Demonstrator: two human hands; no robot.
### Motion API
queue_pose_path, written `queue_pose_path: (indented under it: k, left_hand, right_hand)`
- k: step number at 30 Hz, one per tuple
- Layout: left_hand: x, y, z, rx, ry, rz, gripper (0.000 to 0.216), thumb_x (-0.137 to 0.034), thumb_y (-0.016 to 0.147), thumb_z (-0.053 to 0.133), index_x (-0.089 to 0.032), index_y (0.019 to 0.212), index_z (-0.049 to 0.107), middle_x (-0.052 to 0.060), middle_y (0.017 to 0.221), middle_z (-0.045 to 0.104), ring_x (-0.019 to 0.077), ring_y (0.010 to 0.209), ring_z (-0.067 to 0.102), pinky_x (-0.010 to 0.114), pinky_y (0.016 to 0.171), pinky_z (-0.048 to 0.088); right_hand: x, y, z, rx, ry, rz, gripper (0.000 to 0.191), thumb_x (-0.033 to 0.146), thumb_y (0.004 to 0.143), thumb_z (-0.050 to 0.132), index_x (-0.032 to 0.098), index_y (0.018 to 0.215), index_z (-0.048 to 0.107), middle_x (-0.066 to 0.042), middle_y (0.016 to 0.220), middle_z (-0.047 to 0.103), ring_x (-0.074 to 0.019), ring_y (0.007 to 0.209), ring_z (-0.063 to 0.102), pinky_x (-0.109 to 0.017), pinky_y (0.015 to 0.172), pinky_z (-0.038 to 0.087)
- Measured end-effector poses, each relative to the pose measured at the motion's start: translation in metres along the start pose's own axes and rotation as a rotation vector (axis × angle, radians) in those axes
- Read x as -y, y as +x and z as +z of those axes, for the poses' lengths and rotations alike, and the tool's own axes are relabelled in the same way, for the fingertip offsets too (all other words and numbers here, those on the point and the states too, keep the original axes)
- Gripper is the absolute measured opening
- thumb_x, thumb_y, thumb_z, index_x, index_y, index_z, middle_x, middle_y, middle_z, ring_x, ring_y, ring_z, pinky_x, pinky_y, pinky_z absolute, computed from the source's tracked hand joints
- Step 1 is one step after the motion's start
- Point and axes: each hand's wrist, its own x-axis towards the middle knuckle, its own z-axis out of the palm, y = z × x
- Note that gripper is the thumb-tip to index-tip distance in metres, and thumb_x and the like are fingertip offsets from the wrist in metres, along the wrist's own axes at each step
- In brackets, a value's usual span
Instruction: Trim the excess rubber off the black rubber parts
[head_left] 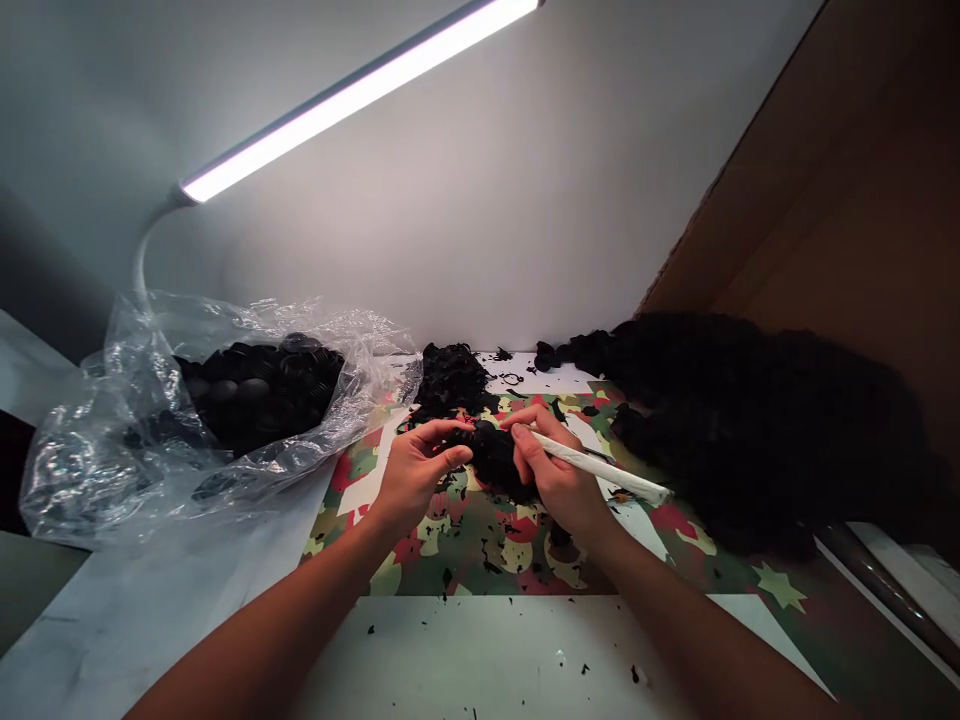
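Observation:
My left hand (415,467) pinches a black rubbery piece (493,455) between thumb and fingers, just above the patterned mat (480,545). My right hand (556,470) grips a white-wrapped tool (607,468) like a pen; its handle sticks out to the right and its tip, hidden by the fingers, meets the black piece. Both hands are closed and touch the same piece in the middle of the work surface.
A clear plastic bag (150,440) of round black parts lies at left. A small black heap (450,378) sits behind the hands; a large black pile (765,420) fills the right. A lit lamp bar (360,95) hangs overhead. Black scraps dot the white surface (487,660).

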Motion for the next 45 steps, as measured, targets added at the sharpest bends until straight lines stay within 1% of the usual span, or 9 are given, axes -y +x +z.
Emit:
queue_pose_path:
  k: [4, 9, 14, 18, 23, 27, 30, 35, 45]
  left_hand:
    - [-0.002, -0.001, 0.001, 0.019, 0.021, 0.024, 0.032, -0.029, 0.069, 0.086, -0.019, 0.098, 0.079, 0.008, 0.100, 0.077, 0.0198, 0.086, 0.069, 0.027, 0.075, 0.054]
    - [-0.003, -0.002, 0.002, 0.049, 0.041, 0.026, 0.032, -0.026, 0.071, 0.085, -0.022, 0.101, 0.078, 0.005, 0.102, 0.076, 0.0186, 0.090, 0.068, 0.025, 0.076, 0.054]
    - [-0.001, -0.003, 0.002, 0.065, 0.103, 0.044, 0.032, -0.024, 0.071, 0.085, -0.023, 0.102, 0.077, 0.004, 0.104, 0.071, 0.0180, 0.091, 0.067, 0.026, 0.080, 0.055]
    - [-0.003, -0.004, 0.005, 0.067, 0.148, 0.148, 0.035, -0.020, 0.067, 0.086, -0.022, 0.101, 0.078, 0.006, 0.105, 0.068, 0.0212, 0.101, 0.064, 0.029, 0.086, 0.054]
    - [-0.003, -0.007, 0.008, 0.053, 0.081, 0.001, 0.053, -0.019, 0.067, 0.086, -0.023, 0.117, 0.070, 0.005, 0.103, 0.073, 0.0202, 0.091, 0.069, 0.031, 0.081, 0.057]
    - [-0.002, -0.007, 0.006, 0.062, 0.064, -0.033, 0.042, -0.028, 0.075, 0.081, -0.020, 0.115, 0.072, 0.007, 0.110, 0.075, 0.0224, 0.102, 0.069, 0.032, 0.088, 0.056]
    - [-0.002, -0.007, 0.005, -0.007, 0.137, 0.041, 0.039, -0.027, 0.075, 0.081, -0.022, 0.113, 0.072, 0.006, 0.112, 0.075, 0.0215, 0.103, 0.069, 0.032, 0.091, 0.056]
    - [-0.002, -0.011, 0.008, -0.037, 0.322, 0.164, 0.048, -0.023, 0.068, 0.087, -0.023, 0.113, 0.072, 0.005, 0.108, 0.075, 0.0220, 0.100, 0.070, 0.032, 0.089, 0.057]
    - [-0.001, -0.007, 0.007, 0.005, -0.011, 0.046, 0.033, -0.022, 0.066, 0.088, -0.021, 0.097, 0.077, 0.004, 0.098, 0.077, 0.0191, 0.091, 0.072, 0.027, 0.080, 0.058]
  right_hand:
    - [-0.003, 0.001, 0.003, 0.069, 0.080, 0.070, 0.042, 0.056, 0.101, 0.038, 0.022, 0.085, 0.059, 0.007, 0.048, 0.035, -0.0115, 0.043, 0.031, -0.027, 0.047, 0.024]
    - [-0.007, 0.002, 0.004, 0.073, 0.101, 0.096, 0.052, 0.066, 0.095, 0.042, 0.020, 0.081, 0.062, 0.007, 0.050, 0.032, -0.0111, 0.045, 0.030, -0.026, 0.046, 0.021]
    - [-0.010, 0.001, 0.007, 0.114, 0.085, 0.107, 0.053, 0.066, 0.093, 0.047, 0.018, 0.084, 0.070, 0.004, 0.053, 0.042, -0.0120, 0.049, 0.038, -0.025, 0.047, 0.028]
    - [-0.006, -0.002, 0.013, 0.162, 0.169, 0.130, 0.041, 0.055, 0.090, 0.059, 0.018, 0.078, 0.069, 0.000, 0.062, 0.057, -0.0137, 0.057, 0.049, -0.025, 0.052, 0.038]
    - [-0.006, -0.008, 0.016, 0.016, -0.077, -0.075, 0.023, 0.038, 0.091, 0.062, 0.020, 0.084, 0.075, -0.002, 0.070, 0.068, -0.0160, 0.061, 0.056, -0.028, 0.061, 0.044]
    - [-0.011, -0.007, 0.015, 0.032, -0.245, -0.216, 0.017, 0.030, 0.087, 0.065, 0.022, 0.093, 0.078, -0.002, 0.066, 0.070, -0.0173, 0.062, 0.056, -0.032, 0.070, 0.046]
    - [-0.012, -0.004, 0.015, 0.138, -0.109, -0.073, 0.020, 0.031, 0.089, 0.060, 0.020, 0.097, 0.074, -0.001, 0.068, 0.066, -0.0155, 0.060, 0.054, -0.027, 0.059, 0.043]
    - [-0.007, -0.002, 0.018, 0.176, 0.147, 0.158, 0.037, 0.045, 0.090, 0.056, 0.018, 0.066, 0.059, 0.004, 0.055, 0.044, -0.0099, 0.050, 0.037, -0.024, 0.047, 0.028]
    - [0.004, -0.006, 0.015, 0.145, 0.209, 0.113, 0.043, 0.047, 0.092, 0.054, 0.019, 0.059, 0.052, 0.005, 0.049, 0.040, -0.0102, 0.049, 0.034, -0.025, 0.049, 0.028]
